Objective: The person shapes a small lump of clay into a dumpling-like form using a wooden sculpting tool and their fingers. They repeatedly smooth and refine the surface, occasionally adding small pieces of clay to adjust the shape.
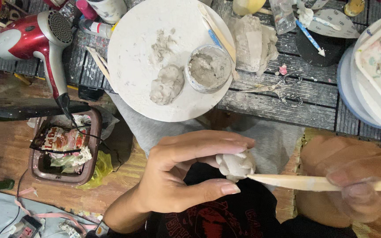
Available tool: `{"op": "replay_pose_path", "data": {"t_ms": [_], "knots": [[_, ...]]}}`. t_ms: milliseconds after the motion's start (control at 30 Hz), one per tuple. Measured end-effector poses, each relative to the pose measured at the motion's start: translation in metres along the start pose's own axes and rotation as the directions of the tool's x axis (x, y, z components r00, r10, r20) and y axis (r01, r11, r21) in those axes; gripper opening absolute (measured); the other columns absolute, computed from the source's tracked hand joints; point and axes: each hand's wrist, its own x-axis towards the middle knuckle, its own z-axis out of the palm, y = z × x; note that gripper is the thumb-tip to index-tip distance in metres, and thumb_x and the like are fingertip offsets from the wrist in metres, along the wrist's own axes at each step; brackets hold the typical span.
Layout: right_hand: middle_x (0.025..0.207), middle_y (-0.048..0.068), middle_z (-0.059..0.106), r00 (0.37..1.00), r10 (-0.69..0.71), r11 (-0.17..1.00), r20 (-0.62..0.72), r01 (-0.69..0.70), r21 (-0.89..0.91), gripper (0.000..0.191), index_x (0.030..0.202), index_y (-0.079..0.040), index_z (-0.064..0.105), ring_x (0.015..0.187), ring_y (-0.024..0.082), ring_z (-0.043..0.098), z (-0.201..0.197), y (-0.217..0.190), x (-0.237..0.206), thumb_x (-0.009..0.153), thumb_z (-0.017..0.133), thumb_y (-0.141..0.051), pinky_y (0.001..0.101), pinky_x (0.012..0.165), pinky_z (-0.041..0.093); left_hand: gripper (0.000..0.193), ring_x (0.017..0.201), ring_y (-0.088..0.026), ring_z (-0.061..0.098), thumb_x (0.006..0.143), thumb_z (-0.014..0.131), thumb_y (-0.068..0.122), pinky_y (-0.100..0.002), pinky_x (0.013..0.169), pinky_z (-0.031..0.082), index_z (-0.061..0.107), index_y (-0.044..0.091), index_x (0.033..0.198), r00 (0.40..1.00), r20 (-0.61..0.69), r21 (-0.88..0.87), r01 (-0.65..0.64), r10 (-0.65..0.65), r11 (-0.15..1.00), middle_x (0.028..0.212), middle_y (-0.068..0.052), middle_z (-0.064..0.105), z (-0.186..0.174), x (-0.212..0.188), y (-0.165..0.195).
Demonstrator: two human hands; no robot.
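Observation:
My left hand (pixel 179 176) holds a small lump of grey clay (pixel 236 165) between its fingertips and thumb, low in the middle of the view. My right hand (pixel 360 183), blurred at the right edge, grips a flat wooden modelling stick (pixel 296 182). The stick's pointed tip touches the lower right side of the clay lump. Both hands hover above my lap, in front of the worktable's edge.
A round white board (pixel 131 66) on the dark slatted table carries a clay lump (pixel 167 84) and a small cup of grey slip (pixel 209 68). Scissors (pixel 283 87) lie to its right. A red hair dryer (pixel 36 35) rests at left, above a brown bin (pixel 65 150) of wrappers.

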Motion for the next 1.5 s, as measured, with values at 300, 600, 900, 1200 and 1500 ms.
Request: {"op": "replay_pose_path", "data": {"t_ms": [300, 600, 900, 1200, 1500], "knots": [[0.06, 0.002, 0.066, 0.999, 0.046, 0.993, -0.005, -0.046, 0.106, 0.021, 0.102, -0.002, 0.069, 0.046, 0.009, 0.051, -0.002, 0.003, 0.007, 0.098, 0.064, -0.023, 0.0321, 0.044, 0.041, 0.044, 0.123, -0.023, 0.07, 0.1, 0.078, 0.003, -0.028, 0.1, 0.057, 0.062, -0.001, 0.141, 1.0, 0.0, 0.083, -0.022, 0.022, 0.996, 0.14, -0.018, 0.07, 0.0, 0.001, 0.001], [0.077, 0.013, 0.069, 0.997, 0.017, 0.998, 0.08, -0.022, 0.066, 0.018, 0.104, 0.001, 0.067, 0.061, 0.018, 0.06, 0.012, -0.008, 0.032, 0.101, 0.064, -0.016, 0.039, 0.054, 0.05, 0.043, 0.121, -0.021, 0.071, 0.101, 0.079, 0.005, -0.026, 0.097, 0.061, 0.064, -0.001, 0.14, 1.0, 0.005, 0.095, -0.002, 0.001, 0.995, 0.139, -0.016, 0.071, -0.001, -0.003, -0.003], [0.082, 0.014, 0.069, 0.992, 0.018, 0.997, 0.128, -0.028, 0.074, 0.016, 0.106, 0.0, 0.065, 0.062, 0.018, 0.062, 0.002, -0.006, 0.026, 0.1, 0.062, -0.014, 0.0396, 0.056, 0.053, 0.042, 0.11, -0.017, 0.073, 0.1, 0.079, 0.005, -0.024, 0.09, 0.06, 0.065, -0.001, 0.139, 0.999, 0.017, 0.064, 0.027, -0.028, 0.998, 0.132, -0.014, 0.075, -0.001, -0.003, -0.005], [0.08, 0.01, 0.073, 0.986, 0.072, 0.997, 0.152, -0.07, -0.018, 0.016, 0.102, -0.002, 0.069, 0.064, 0.017, 0.064, 0.006, -0.012, 0.031, 0.098, 0.066, -0.018, 0.0365, 0.056, 0.055, 0.041, 0.113, -0.018, 0.076, 0.1, 0.077, 0.003, -0.024, 0.089, 0.061, 0.064, -0.002, 0.139, 0.999, 0.026, 0.018, 0.033, -0.033, 0.999, 0.131, -0.015, 0.075, -0.001, -0.001, -0.006], [0.077, 0.013, 0.072, 0.997, 0.052, 0.989, 0.061, -0.06, 0.132, 0.016, 0.101, 0.002, 0.068, 0.062, 0.019, 0.058, 0.014, -0.012, 0.045, 0.097, 0.066, -0.013, 0.0384, 0.058, 0.048, 0.042, 0.111, -0.017, 0.076, 0.098, 0.078, 0.002, -0.025, 0.09, 0.06, 0.065, -0.003, 0.138, 0.998, 0.017, -0.001, 0.064, -0.064, 0.998, 0.129, -0.015, 0.076, 0.0, -0.001, -0.005]]}}
